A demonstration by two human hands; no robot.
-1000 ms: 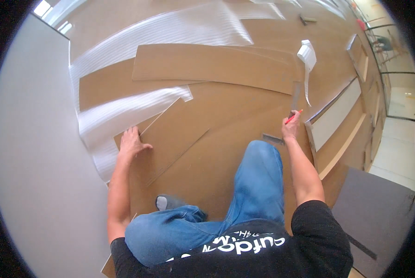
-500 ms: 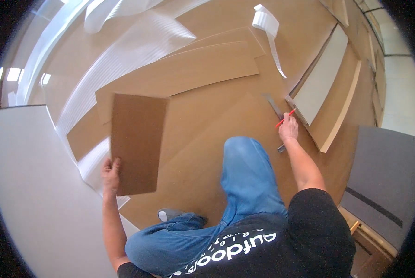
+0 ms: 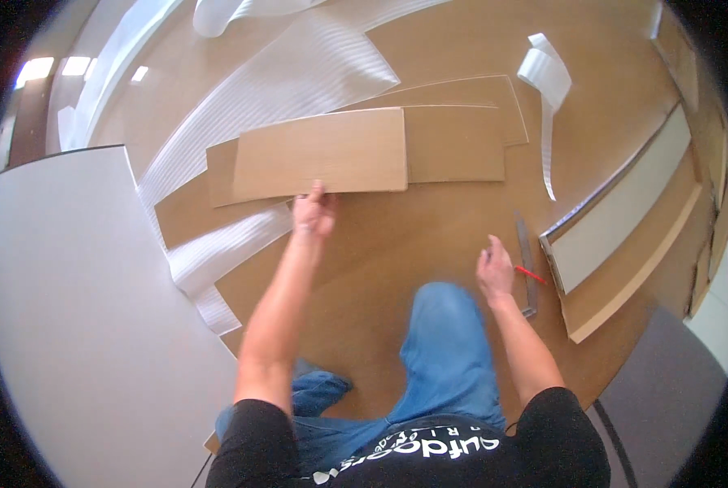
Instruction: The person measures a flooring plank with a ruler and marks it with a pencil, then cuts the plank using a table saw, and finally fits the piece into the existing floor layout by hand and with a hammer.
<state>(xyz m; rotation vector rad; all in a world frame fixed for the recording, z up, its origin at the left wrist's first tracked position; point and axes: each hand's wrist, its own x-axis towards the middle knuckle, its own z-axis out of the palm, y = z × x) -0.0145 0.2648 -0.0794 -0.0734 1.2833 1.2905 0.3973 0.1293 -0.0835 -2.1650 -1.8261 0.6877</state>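
My left hand (image 3: 315,213) grips the lower edge of a light brown cardboard rectangle (image 3: 323,154). The rectangle lies over, or just above, a longer cardboard strip (image 3: 455,145); I cannot tell whether they touch. My right hand (image 3: 496,270) is over the cardboard floor covering, fingers partly bent and apart, with nothing visible in them. Just right of it, a red pencil (image 3: 531,275) rests across a metal square (image 3: 527,244), whose lower end shows near my wrist.
White foam sheet (image 3: 291,77) spreads behind the cardboard. A curled white strip (image 3: 546,77) lies at the far right. On the right stands a shallow cardboard box or frame (image 3: 579,313) with a pale panel (image 3: 624,211). A large white board (image 3: 71,309) covers the left side.
My left hand has swung the cardboard rectangle right and away, turning it sideways with a lighter face showing. My right hand has let go of the red pencil.
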